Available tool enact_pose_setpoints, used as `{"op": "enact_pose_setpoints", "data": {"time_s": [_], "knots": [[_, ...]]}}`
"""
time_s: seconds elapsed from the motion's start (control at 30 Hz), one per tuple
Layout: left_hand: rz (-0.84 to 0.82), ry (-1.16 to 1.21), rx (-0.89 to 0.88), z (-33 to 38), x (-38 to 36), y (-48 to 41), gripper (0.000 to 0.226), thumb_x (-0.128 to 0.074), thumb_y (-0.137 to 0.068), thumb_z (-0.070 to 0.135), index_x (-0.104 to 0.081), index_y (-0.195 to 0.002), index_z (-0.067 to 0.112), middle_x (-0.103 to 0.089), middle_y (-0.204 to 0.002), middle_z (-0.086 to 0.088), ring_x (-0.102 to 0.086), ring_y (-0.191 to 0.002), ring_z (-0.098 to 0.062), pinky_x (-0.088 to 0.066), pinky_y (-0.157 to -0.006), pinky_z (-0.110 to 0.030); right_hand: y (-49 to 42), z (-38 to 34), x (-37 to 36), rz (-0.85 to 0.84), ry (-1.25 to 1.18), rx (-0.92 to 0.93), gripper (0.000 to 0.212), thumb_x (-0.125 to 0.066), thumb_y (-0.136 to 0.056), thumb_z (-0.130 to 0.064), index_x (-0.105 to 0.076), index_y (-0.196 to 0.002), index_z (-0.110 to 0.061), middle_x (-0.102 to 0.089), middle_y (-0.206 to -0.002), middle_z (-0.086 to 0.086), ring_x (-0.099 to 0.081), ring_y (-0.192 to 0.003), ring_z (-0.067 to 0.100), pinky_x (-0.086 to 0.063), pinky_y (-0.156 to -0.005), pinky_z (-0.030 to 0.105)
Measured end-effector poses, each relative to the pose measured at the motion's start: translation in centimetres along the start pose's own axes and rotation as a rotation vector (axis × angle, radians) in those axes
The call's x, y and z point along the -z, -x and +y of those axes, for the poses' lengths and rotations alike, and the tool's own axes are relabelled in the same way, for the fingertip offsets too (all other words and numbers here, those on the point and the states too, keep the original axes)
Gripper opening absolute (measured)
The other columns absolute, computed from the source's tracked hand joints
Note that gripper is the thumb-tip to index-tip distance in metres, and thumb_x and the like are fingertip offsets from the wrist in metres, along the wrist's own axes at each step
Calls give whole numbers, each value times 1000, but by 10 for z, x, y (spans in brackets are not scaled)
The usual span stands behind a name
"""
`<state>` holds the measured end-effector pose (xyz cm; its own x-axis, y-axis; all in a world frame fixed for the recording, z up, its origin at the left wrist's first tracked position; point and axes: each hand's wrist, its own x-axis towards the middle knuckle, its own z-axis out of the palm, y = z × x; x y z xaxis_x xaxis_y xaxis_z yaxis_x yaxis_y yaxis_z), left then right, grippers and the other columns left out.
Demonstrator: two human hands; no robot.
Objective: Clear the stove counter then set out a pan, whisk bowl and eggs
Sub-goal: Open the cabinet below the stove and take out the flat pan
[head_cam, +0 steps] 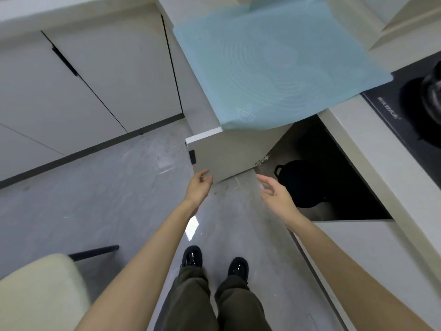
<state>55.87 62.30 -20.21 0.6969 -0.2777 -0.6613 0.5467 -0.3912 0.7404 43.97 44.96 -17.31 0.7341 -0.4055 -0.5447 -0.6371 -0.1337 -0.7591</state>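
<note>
— Where's the pan (303, 185)?
— In the open cabinet under the worktop (353, 144) (dark in there).
— Hands?
— Both empty. The left hand (199, 187) is loosely spread at the cabinet door (229, 151) corner, and the right hand (274, 191) is open near the pan.

A: Front way into the cabinet opening (334, 168) under the counter (372, 149) was clear; the open door (229, 154) walled off the left.
B: A blue mat (274, 63) overhung the top edge, and a black pan (303, 185) took the floor inside.
</note>
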Motion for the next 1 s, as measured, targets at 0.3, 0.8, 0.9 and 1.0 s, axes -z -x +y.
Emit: {"op": "enact_pose_setpoints", "data": {"time_s": [0.3,0.8,0.9,1.0], "knots": [[-120,-46,-51,-19,-77,-16,36,-49,-99,18,-51,-134,15,-57,-111,-1,-55,-100,-16,-45,-84,-25,-19,93,43,139,22,-30,45,-47,-93,-1,-51,-134,-20,-53,-135,-7,-51,-116,5,-42,-93,21],[-334,-184,-160,-95,-193,-206,33,-48,-99,20,-54,-131,19,-58,-110,1,-55,-98,-13,-44,-73,-18,-234,285,28,423,-93,-200,32,-53,-92,-9,-62,-122,-17,-65,-121,1,-59,-111,18,-47,-97,31],[-358,-198,-214,-108,-208,-246,30,-49,-98,20,-56,-128,22,-57,-104,3,-54,-93,-12,-42,-67,-18,-279,307,25,510,-89,-182,29,-53,-92,-9,-65,-118,-16,-66,-117,3,-60,-104,17,-47,-91,26],[-370,-197,-281,-118,-223,-282,29,-51,-97,17,-58,-125,19,-59,-94,8,-52,-80,-6,-41,-68,-18,-318,325,25,552,-67,-183,28,-52,-92,-10,-65,-117,-15,-63,-106,-4,-55,-94,11,-40,-81,19]]}}
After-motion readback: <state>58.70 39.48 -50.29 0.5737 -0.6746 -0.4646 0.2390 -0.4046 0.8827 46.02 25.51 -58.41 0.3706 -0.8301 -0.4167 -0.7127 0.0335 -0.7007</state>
